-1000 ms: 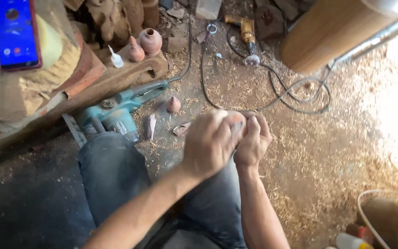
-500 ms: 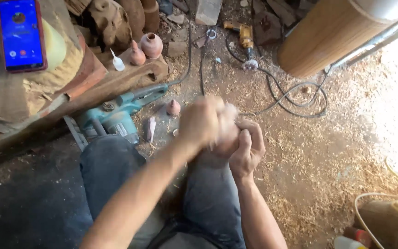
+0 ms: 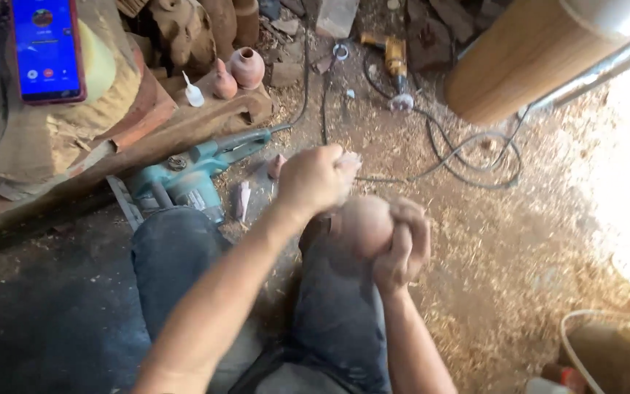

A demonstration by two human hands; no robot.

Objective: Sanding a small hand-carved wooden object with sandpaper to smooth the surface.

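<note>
My right hand [image 3: 402, 244] grips a small round reddish-brown wooden piece [image 3: 362, 225] and holds it against my right knee. My left hand [image 3: 315, 179] is closed around a pale scrap, likely sandpaper [image 3: 348, 160], just above and to the left of the wooden piece. Both hands are blurred. My legs in blue jeans [image 3: 184, 270] fill the lower middle of the view.
A teal power tool [image 3: 184, 179] lies on the floor by my left knee. Small turned wooden vases [image 3: 246, 67] and a glue bottle [image 3: 194, 93] stand on a plank. A phone [image 3: 45, 47] sits at top left. A yellow drill [image 3: 394, 52] and cables [image 3: 468, 157] lie on sawdust.
My left hand has lifted up and away from the wooden piece, uncovering it. My right hand has shifted down a little with the piece.
</note>
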